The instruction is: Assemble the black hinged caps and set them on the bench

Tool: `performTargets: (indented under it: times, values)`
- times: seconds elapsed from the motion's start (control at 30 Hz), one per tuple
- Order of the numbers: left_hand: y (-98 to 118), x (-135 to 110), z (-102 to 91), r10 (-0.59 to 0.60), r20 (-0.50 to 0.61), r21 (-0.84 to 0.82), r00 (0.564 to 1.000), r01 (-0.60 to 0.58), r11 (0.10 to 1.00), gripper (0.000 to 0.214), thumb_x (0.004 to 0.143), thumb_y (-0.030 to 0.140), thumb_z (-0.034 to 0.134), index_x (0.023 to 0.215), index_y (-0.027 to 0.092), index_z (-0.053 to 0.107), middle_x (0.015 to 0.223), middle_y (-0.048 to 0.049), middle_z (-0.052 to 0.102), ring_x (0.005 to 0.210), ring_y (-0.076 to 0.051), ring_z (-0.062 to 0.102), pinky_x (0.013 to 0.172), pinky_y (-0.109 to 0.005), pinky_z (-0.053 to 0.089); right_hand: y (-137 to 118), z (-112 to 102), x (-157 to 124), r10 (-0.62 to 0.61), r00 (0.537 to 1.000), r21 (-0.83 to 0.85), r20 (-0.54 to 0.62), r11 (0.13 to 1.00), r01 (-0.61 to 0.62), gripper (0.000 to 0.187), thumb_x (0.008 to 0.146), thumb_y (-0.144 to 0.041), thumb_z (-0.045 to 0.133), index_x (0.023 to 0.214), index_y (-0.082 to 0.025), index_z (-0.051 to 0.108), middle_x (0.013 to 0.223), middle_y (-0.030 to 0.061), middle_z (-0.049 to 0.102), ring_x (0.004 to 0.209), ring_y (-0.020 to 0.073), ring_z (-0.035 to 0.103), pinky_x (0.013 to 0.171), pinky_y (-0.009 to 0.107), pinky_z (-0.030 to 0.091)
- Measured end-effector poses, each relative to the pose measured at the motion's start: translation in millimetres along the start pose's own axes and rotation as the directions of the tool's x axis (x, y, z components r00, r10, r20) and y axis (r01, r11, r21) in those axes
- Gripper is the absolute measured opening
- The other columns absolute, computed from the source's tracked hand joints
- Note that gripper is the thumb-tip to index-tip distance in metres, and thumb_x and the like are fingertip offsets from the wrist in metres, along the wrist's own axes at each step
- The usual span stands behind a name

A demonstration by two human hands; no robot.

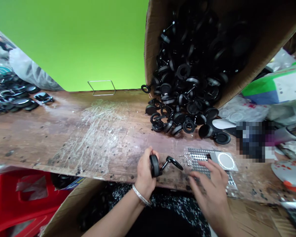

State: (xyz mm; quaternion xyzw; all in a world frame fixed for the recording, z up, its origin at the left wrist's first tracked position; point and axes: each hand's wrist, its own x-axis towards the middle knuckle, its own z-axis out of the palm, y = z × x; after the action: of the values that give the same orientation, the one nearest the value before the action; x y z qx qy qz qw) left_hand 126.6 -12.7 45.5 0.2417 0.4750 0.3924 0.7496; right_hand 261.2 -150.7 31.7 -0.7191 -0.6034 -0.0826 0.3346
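Observation:
My left hand (145,172) is closed around a black round holder part (156,165) with a jointed arm and ring (174,162) sticking out to the right, held over the near edge of the wooden bench (88,131). My right hand (210,184) lies with fingers spread on a silver sticker sheet (207,158) dotted with small pads, beside a white ring sticker (225,160). A tipped cardboard box (153,39) spills a heap of like black parts (182,108) onto the bench just beyond my hands.
More black parts (14,95) and a plastic bag (27,69) lie at far left. A wire stand (101,87) sits at the back edge before a green wall. Bags and clutter (273,95) crowd the right. A red crate (19,200) and a carton (64,214) stand below.

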Motion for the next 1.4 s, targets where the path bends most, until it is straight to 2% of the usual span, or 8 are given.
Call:
performTargets:
  times: [0.03, 0.17, 0.43, 0.63, 0.83, 1.0, 1.13, 1.4]
  values:
    - [0, 0, 0.1, 0.006, -0.008, 0.009, 1.000, -0.006, 1.000, 0.033, 0.080, 0.041, 0.056, 0.056, 0.019, 0.049, 0.052, 0.0035, 0.044, 0.047, -0.010, 0.039, 0.049, -0.024, 0.034, 10, 0, 0, 0.047, 0.999, -0.023, 0.008, 0.999, -0.047, 0.007, 0.085, -0.017, 0.061, 0.089, -0.020, 0.066, 0.118, 0.0120, 0.056, 0.123, 0.0348, 0.043, 0.098, 0.058, 0.037]
    - [0, 2, 1.9, 0.019, -0.001, 0.038, 1.000, -0.019, 0.999, 0.033, 0.080, 0.041, 0.055, 0.056, 0.019, 0.050, 0.052, 0.0034, 0.044, 0.047, -0.010, 0.038, 0.048, -0.024, 0.034, 33, 10, -3, 0.123, 0.988, -0.066, 0.090, 0.991, -0.117, 0.013, 0.087, -0.022, 0.057, 0.079, -0.022, 0.067, 0.110, 0.0096, 0.059, 0.114, 0.0330, 0.046, 0.091, 0.054, 0.037]
    - [0, 4, -1.5, 0.059, -0.015, 0.046, 0.998, -0.058, 0.997, 0.032, 0.079, 0.041, 0.057, 0.057, 0.019, 0.051, 0.053, 0.0033, 0.045, 0.048, -0.010, 0.038, 0.048, -0.024, 0.034, 31, 25, 5, 0.171, 0.972, -0.083, 0.163, 0.984, -0.159, 0.011, 0.076, -0.016, 0.057, 0.067, -0.021, 0.060, 0.096, 0.0064, 0.060, 0.101, 0.0280, 0.049, 0.088, 0.046, 0.034]
    - [3, 4, -6.1, 0.068, -0.033, 0.038, 0.997, -0.067, 0.997, 0.033, 0.078, 0.042, 0.057, 0.056, 0.018, 0.051, 0.053, 0.0033, 0.045, 0.048, -0.010, 0.038, 0.048, -0.023, 0.034, 28, 22, 5, 0.026, 0.992, -0.108, 0.121, 0.994, -0.013, 0.011, 0.081, -0.015, 0.054, 0.072, -0.020, 0.057, 0.091, 0.0065, 0.059, 0.096, 0.0270, 0.050, 0.092, 0.051, 0.033]
    - [-1, -1, -5.3, 0.005, -0.023, 0.100, 1.000, -0.002, 0.995, 0.033, 0.078, 0.044, 0.055, 0.056, 0.019, 0.052, 0.051, 0.0028, 0.045, 0.047, -0.011, 0.041, 0.049, -0.024, 0.034, -3, 8, 31, -0.098, 0.993, 0.185, 0.071, 0.979, 0.084, 0.010, 0.084, -0.011, 0.056, 0.083, -0.021, 0.057, 0.103, 0.0079, 0.054, 0.109, 0.0265, 0.048, 0.094, 0.049, 0.038]
    - [-3, -7, -4.7, 0.008, 0.002, 0.171, 1.000, -0.008, 0.985, 0.038, 0.080, 0.049, 0.053, 0.056, 0.019, 0.051, 0.048, 0.0027, 0.045, 0.046, -0.011, 0.039, 0.049, -0.024, 0.032, -22, 15, 52, -0.212, 0.977, 0.186, 0.029, 0.961, 0.203, 0.014, 0.083, -0.006, 0.056, 0.085, -0.020, 0.057, 0.106, 0.0077, 0.054, 0.109, 0.0257, 0.048, 0.100, 0.052, 0.036]
    - [-3, -10, -6.7, -0.030, -0.026, 0.163, 0.999, 0.033, 0.986, 0.038, 0.079, 0.049, 0.053, 0.056, 0.019, 0.051, 0.048, 0.0027, 0.045, 0.045, -0.011, 0.039, 0.049, -0.024, 0.031, -26, 18, 57, -0.247, 0.966, 0.175, 0.082, 0.957, 0.230, 0.014, 0.084, -0.005, 0.055, 0.086, -0.019, 0.057, 0.105, 0.0076, 0.056, 0.108, 0.0248, 0.049, 0.101, 0.054, 0.035]
    - [-1, -11, -5.3, -0.034, 0.009, 0.136, 0.999, 0.033, 0.990, 0.040, 0.079, 0.049, 0.053, 0.053, 0.019, 0.050, 0.047, 0.0029, 0.044, 0.046, -0.011, 0.037, 0.049, -0.025, 0.030, -18, 14, 65, -0.249, 0.958, 0.273, 0.143, 0.940, 0.204, 0.011, 0.084, -0.009, 0.054, 0.080, -0.020, 0.056, 0.098, 0.0063, 0.057, 0.101, 0.0223, 0.051, 0.090, 0.044, 0.044]
